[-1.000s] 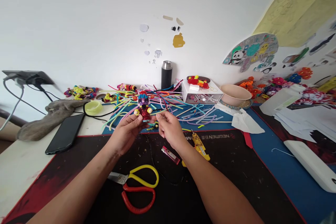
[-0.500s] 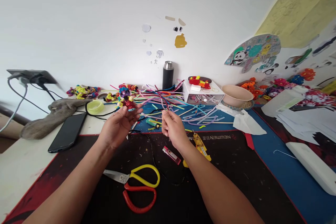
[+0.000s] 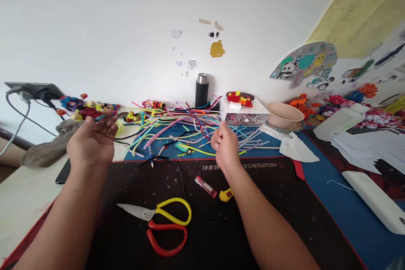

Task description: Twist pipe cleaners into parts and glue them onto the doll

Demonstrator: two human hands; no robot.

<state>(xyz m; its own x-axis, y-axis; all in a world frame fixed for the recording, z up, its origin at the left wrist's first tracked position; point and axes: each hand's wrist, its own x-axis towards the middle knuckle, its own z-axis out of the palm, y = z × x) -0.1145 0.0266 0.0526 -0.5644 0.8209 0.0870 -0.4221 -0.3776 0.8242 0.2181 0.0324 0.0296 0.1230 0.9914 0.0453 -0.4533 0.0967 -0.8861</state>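
My left hand (image 3: 92, 145) is raised over the left side of the desk, its fingers closed on a small doll of fuzzy craft stems (image 3: 90, 112) in red, blue and purple. The doll tilts to the left, above a grey figure. In front of the pile of colourful pipe cleaners (image 3: 177, 120) is my right hand (image 3: 225, 145), fingers curled together. Whatever it pinches, if anything, is too small to make out. Beneath my right forearm a yellow tool (image 3: 225, 195) is mostly hidden. Scissors (image 3: 152, 215) with yellow and red handles lie on the black mat, near a pink lighter (image 3: 205, 187).
A black thermos (image 3: 201, 91) stands against the wall, beside a white box (image 3: 245, 109) with fuzzy pieces on top. Right of it are a pink bowl (image 3: 284, 114) and crumpled tissue (image 3: 297, 148). A green lighter (image 3: 182, 148) lies before the pipe cleaners. A phone (image 3: 63, 173) is partly covered.
My left hand has carried the doll from the middle to the far left and raised it. My right hand has moved right and slightly up, covering most of the yellow tool.
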